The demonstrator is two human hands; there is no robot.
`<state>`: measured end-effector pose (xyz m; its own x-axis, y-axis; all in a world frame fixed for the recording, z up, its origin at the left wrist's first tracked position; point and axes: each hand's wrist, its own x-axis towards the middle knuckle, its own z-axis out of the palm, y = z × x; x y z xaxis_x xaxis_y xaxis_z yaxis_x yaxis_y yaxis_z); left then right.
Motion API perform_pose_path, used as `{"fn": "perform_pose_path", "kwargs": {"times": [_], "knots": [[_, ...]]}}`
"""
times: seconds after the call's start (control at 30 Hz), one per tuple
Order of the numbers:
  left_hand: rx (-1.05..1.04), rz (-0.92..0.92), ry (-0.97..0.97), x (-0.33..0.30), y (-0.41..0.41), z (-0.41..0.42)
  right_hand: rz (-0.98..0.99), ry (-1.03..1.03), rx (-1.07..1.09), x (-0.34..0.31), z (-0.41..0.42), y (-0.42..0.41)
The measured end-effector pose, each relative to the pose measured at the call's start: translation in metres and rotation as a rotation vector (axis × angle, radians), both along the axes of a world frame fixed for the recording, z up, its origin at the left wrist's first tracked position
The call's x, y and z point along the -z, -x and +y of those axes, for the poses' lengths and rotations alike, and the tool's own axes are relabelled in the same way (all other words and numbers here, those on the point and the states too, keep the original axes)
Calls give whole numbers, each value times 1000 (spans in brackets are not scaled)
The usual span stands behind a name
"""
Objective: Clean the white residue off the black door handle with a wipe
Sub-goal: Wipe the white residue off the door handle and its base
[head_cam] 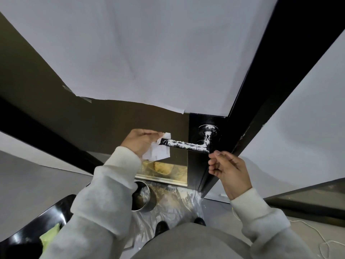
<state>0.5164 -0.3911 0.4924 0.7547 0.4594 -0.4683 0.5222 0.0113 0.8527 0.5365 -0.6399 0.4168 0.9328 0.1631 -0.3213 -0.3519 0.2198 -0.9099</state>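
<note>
Left hand (141, 142) fingers curled, pinching crumpled white wipe (158, 150) right against free end of black handle (183, 145). Right hand (226, 170) fingers loosely curled, holding nothing far as I can see, thumb tip just beside handle's bend, maybe touching, hard to tell. Handle sticks out sideways from black door edge (197, 165), white gunk all along it and on round base (208, 130). Metal bucket (143, 198) on plastic sheet (173, 204) on floor below.

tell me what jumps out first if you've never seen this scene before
The black door handle, mid-frame on the door's dark edge, is streaked with white residue from lever to round base. At its free end the left hand holds a crumpled white wipe, while the right hand hovers below the base.
</note>
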Motion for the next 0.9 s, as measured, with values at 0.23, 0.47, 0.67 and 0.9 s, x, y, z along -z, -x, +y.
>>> {"fn": "perform_pose_path", "kwargs": {"times": [0.23, 0.47, 0.67, 0.9], "knots": [[-77, -349, -6, 22, 23, -14, 9, 13, 4, 4, -4, 1], [-95, -426, -155, 27, 22, -21, 28, -27, -3, -1, 7, 1], [-97, -511, -150, 37, 33, -28, 32, -18, 14, 1, 2, 1], [-209, -343, -206, 32, 16, -18, 47, -32, 10, 3, 7, 1]]}}
